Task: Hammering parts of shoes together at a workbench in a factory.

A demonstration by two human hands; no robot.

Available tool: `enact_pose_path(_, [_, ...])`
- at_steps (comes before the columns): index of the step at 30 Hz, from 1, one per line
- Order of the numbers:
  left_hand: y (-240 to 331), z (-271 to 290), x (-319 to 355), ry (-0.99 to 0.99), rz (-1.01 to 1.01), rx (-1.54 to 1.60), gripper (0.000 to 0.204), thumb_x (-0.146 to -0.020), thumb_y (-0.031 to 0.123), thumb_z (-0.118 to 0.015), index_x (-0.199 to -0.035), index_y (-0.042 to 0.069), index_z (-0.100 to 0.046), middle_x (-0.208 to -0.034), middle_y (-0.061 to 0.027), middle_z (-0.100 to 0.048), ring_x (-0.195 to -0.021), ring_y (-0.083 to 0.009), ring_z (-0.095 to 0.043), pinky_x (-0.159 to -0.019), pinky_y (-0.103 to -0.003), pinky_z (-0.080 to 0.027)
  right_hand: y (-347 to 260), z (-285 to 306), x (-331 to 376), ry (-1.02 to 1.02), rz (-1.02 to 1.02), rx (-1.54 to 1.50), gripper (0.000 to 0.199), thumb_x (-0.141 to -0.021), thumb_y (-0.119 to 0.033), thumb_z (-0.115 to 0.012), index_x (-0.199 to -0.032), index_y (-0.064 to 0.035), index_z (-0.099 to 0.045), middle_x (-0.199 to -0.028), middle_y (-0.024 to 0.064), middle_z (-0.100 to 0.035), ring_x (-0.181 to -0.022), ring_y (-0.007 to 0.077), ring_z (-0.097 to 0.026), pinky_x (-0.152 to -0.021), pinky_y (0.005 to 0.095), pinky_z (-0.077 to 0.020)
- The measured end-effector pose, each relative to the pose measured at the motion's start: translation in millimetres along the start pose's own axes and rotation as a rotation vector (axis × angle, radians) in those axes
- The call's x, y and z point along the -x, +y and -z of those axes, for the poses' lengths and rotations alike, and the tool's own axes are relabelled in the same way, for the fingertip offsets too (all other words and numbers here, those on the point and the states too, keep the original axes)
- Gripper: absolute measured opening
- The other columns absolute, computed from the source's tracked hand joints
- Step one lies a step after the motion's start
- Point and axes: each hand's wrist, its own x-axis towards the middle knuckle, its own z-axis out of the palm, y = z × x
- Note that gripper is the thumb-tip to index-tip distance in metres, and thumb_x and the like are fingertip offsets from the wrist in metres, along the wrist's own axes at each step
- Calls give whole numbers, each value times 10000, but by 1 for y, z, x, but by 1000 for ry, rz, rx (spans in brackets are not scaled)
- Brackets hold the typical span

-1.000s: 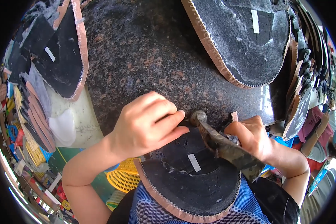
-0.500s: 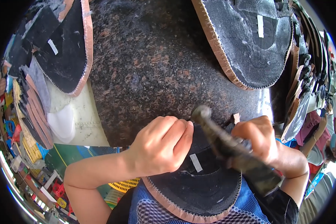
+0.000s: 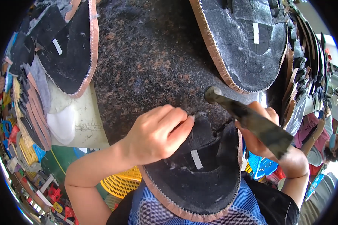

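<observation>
We press our left hand (image 3: 157, 137) down on the near black felt shoe upper with its tan zigzag-stitched rim (image 3: 199, 180), fingertips curled tight and pinching its top edge where it meets the dark speckled granite slab (image 3: 150, 63); we judge this grip pins the piece flat so it cannot slide. That piece lies at the slab's near edge, its lower half overhanging toward our blue mesh-patterned lap (image 3: 199, 215), with a small white tag (image 3: 196, 159) stuck on it. Our right hand (image 3: 259, 138) is clenched around the handle of a worn olive-grey metal hammer (image 3: 248, 120), whose rounded head is raised just above the stone, tilted up and to the left, apart from the felt. The raised angle seems to leave it free to come down beside our left fingers, which sit close to that spot. Between the two hands the gap is narrow. Beyond, the middle of the slab lies bare, bounded by a second black upper (image 3: 69, 56) at the left edge and a grey-black upper with tan rim (image 3: 248, 45) at the top right. A yellow plastic basket (image 3: 125, 182) shows below the slab's near edge.
</observation>
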Motion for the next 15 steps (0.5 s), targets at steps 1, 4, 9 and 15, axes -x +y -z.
enact_pose_path(1, [-3, 0, -5, -26, -36, -37, 285, -653, -45, -765, -935, -32, -732, -796, -58, -606, -648, -185, -601, -524, -281, -494, -2, 4, 2, 16, 21, 63, 370, -740, -162, -803, -989, -51, -554, -643, 93, -623, -529, 281, -663, -477, 353, -496])
enact_pose_path(4, [-11, 11, -7, -96, 116, 154, 268, -697, -26, -765, -964, -18, -738, -821, -63, -609, -649, -201, -602, -534, -298, -499, -10, -1, -2, -168, 160, 80, 308, -776, -120, -764, -980, -48, -544, -671, 97, -613, -530, 318, -643, -480, 394, -497])
enact_pose_path(9, [-17, 21, -6, -189, 115, 222, 252, -724, -29, -749, -974, 2, -752, -825, -63, -604, -700, -212, -603, -580, -333, -504, -3, 3, -10, -50, -48, 58, 299, -791, -119, -750, -986, -37, -539, -621, 92, -579, -496, 310, -622, -450, 399, -474])
enact_pose_path(15, [-10, 19, 3, -138, -88, -81, 233, -705, 47, -717, -931, -7, -739, -770, -27, -561, -668, -181, -570, -531, -292, -491, -17, 9, -31, -119, 49, -124, 248, -877, -165, -722, -920, -41, -511, -546, 75, -517, -483, 305, -608, -437, 411, -458])
